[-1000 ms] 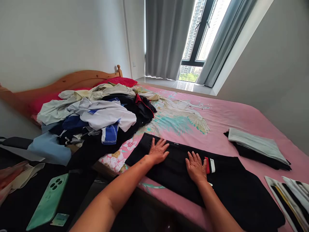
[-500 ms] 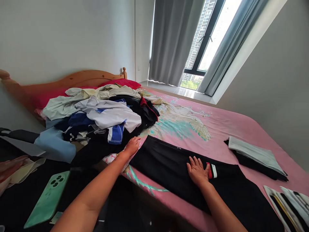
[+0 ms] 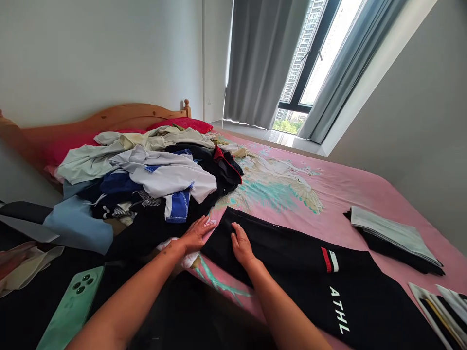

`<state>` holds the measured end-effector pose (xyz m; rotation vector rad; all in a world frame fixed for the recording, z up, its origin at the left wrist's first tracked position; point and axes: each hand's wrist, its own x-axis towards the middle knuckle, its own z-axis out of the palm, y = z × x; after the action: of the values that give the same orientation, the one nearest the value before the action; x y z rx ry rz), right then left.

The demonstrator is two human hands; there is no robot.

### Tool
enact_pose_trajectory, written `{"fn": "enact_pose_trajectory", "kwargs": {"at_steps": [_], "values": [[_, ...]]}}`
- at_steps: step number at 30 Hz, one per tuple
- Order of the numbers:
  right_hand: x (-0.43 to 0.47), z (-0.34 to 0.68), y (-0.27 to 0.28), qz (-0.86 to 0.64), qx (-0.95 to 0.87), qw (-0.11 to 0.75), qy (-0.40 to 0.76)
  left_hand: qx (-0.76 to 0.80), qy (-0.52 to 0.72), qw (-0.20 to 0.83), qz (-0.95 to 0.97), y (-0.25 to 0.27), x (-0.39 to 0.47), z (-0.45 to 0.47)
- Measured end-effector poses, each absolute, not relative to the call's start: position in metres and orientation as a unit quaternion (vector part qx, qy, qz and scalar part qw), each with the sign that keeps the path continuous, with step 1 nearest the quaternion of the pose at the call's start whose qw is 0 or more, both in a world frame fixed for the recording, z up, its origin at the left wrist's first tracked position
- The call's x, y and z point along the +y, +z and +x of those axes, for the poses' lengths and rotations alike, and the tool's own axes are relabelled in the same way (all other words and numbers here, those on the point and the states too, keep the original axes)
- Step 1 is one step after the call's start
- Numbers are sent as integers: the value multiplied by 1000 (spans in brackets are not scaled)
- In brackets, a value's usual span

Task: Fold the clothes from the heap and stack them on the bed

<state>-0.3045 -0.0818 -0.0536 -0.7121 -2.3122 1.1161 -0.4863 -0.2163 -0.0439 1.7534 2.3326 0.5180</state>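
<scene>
Phone (image 3: 70, 307): lying on dark cloth at the lower left, its camera end pointing towards the bed.
Clothes pile (image 3: 146, 167): sitting loose and unsorted, with white, blue and black pieces tumbling over one another.
Left hand (image 3: 197, 234): holding nothing that shows, fingers stretched out and lying nearly together; it is resting just beyond the garment's narrow end, having come off the cloth where it was pressing a second ago. Whether the fingertips are touching the edge, I cannot tell.
Right hand (image 3: 242, 247): resting on the garment near that same end, fingers straight and close together, gripping nothing visible; it has been sliding left, away from the striped patch.
Garment (image 3: 292, 265): lying flat and lengthwise along the near side of the bed, its narrow end sitting between and under the hands, its wider end running off to the lower right.
Patch (image 3: 330, 260) and lettering (image 3: 339, 311): showing fully now that the right arm is no longer covering them; the work seems to be shifting from the middle to the narrow end.
Folded stack (image 3: 396, 236): lying neatly on the pink sheet (image 3: 350, 187), grey over black.
Folded row (image 3: 438, 311): standing in tight layers at the right edge, apart from the hands.
</scene>
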Motion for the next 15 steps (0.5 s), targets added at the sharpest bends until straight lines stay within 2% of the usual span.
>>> {"fn": "enact_pose_trajectory", "kwargs": {"at_steps": [3, 10, 12, 15], "values": [[-84, -303, -71, -271, -819, 290, 414, 810, 155, 63, 562, -46, -212, -479], [-83, -304, -73, -289, -774, 338, 450, 870, 108, 14, 480, -57, -191, -461], [-81, -305, -75, -285, -758, 357, 465, 856, 190, 34, 479, -59, -181, -449], [-79, -304, -76, -279, -734, 380, 490, 786, 392, 86, 469, -61, -157, -424]]}}
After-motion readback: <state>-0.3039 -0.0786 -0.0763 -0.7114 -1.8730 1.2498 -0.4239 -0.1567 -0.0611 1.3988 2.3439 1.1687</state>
